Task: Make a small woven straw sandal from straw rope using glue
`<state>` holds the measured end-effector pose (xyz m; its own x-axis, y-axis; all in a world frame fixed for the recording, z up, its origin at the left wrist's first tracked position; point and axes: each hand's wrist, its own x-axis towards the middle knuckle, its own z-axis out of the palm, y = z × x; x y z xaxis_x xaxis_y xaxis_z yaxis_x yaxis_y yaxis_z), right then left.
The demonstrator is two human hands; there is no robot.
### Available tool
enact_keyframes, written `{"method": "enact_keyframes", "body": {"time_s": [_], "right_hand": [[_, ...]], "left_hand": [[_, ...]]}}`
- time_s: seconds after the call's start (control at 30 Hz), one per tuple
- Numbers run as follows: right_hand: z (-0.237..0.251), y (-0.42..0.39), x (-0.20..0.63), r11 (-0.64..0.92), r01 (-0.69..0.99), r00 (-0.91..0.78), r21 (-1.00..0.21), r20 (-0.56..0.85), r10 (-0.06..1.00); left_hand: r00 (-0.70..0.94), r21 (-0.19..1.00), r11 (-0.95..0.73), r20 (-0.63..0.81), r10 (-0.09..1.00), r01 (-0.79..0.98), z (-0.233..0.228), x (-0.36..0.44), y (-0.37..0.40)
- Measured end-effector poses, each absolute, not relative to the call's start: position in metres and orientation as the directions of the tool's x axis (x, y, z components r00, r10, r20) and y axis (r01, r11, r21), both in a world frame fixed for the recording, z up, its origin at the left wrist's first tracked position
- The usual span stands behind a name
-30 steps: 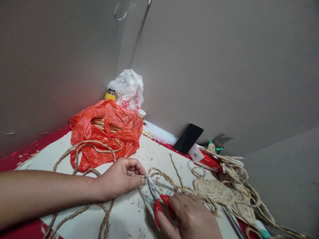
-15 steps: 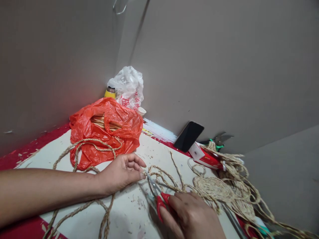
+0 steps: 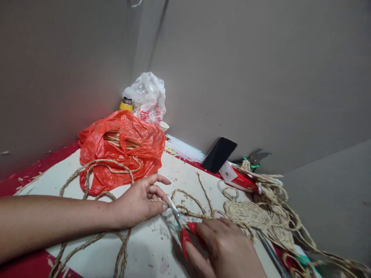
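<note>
The left hand (image 3: 139, 206) pinches a strand of the braided rope (image 3: 95, 168) against the table (image 3: 150, 255), while the right hand (image 3: 224, 249) is closed on the red handles of the scissors (image 3: 181, 224), whose blades meet the strand just beside the left fingertips. The rope lies in loose loops across the table, from the orange bag (image 3: 121, 148) towards the woven coil (image 3: 246, 214). It looks light, limp and rough, likely to fray, so it is best held taut close to the blades.

R hand (image 3: 226, 251) w/ scissors (image 3: 181, 226) prob. snipping rope (image 3: 188, 200).
</note>
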<state>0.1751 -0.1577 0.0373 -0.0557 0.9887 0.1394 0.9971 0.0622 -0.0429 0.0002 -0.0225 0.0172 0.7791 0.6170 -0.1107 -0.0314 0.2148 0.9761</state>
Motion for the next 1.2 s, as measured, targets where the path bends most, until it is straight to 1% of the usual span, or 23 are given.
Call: {"method": "enact_keyframes", "body": {"time_s": [0.17,0.33,0.47,0.6,0.73,0.83,0.9,0.93,0.97,1.03,1.1,1.13,1.17,1.2], "right_hand": [[0.041,-0.157,0.174,0.081,0.995,-0.072,-0.065,0.139,0.988],[0.043,-0.159,0.177,0.1,0.992,-0.094,-0.077,0.079,0.992],[0.044,-0.16,0.179,0.149,0.985,-0.144,-0.086,0.064,0.988],[0.047,-0.158,0.178,0.191,0.979,-0.186,-0.069,0.077,0.979],[0.049,-0.157,0.179,0.181,0.981,-0.175,-0.063,0.094,0.98],[0.048,-0.159,0.182,0.143,0.985,-0.131,-0.1,0.117,0.984],[0.048,-0.16,0.185,0.104,0.98,-0.083,-0.169,0.127,0.988],[0.048,-0.16,0.185,0.08,0.97,-0.053,-0.229,0.124,0.991],[0.048,-0.159,0.184,0.055,0.947,-0.021,-0.315,0.11,0.994],[0.048,-0.157,0.182,-0.032,0.828,0.057,-0.559,0.027,0.998],[0.044,-0.154,0.177,-0.165,0.573,0.134,-0.803,-0.107,0.985],[0.041,-0.152,0.174,-0.236,0.409,0.158,-0.882,-0.186,0.97],[0.038,-0.15,0.171,-0.294,0.244,0.17,-0.924,-0.257,0.951],[0.034,-0.148,0.168,-0.33,0.098,0.171,-0.939,-0.311,0.935]], "left_hand": [[0.785,0.975,0.219,-0.107,0.61,-0.037,0.018,0.001,-0.022],[0.789,0.975,0.22,-0.106,0.606,-0.038,0.017,0.0,-0.023],[0.788,0.975,0.216,-0.102,0.608,-0.041,0.016,-0.001,-0.023],[0.781,0.976,0.215,-0.116,0.614,-0.024,0.018,0.0,-0.022],[0.778,0.974,0.223,-0.119,0.617,-0.028,0.02,-0.001,-0.021],[0.78,0.973,0.229,-0.122,0.614,-0.028,0.021,-0.001,-0.021],[0.775,0.971,0.237,-0.128,0.619,-0.029,0.021,-0.001,-0.021],[0.77,0.97,0.243,-0.131,0.624,-0.031,0.021,-0.001,-0.02],[0.766,0.967,0.25,-0.133,0.628,-0.037,0.02,-0.001,-0.02],[0.763,0.962,0.269,-0.134,0.632,-0.054,0.02,0.0,-0.019],[0.764,0.954,0.292,-0.136,0.63,-0.07,0.019,0.0,-0.018],[0.765,0.949,0.304,-0.137,0.629,-0.08,0.019,0.0,-0.018],[0.765,0.945,0.314,-0.138,0.63,-0.088,0.02,0.0,-0.018],[0.762,0.942,0.322,-0.14,0.633,-0.095,0.02,0.0,-0.018]]}}
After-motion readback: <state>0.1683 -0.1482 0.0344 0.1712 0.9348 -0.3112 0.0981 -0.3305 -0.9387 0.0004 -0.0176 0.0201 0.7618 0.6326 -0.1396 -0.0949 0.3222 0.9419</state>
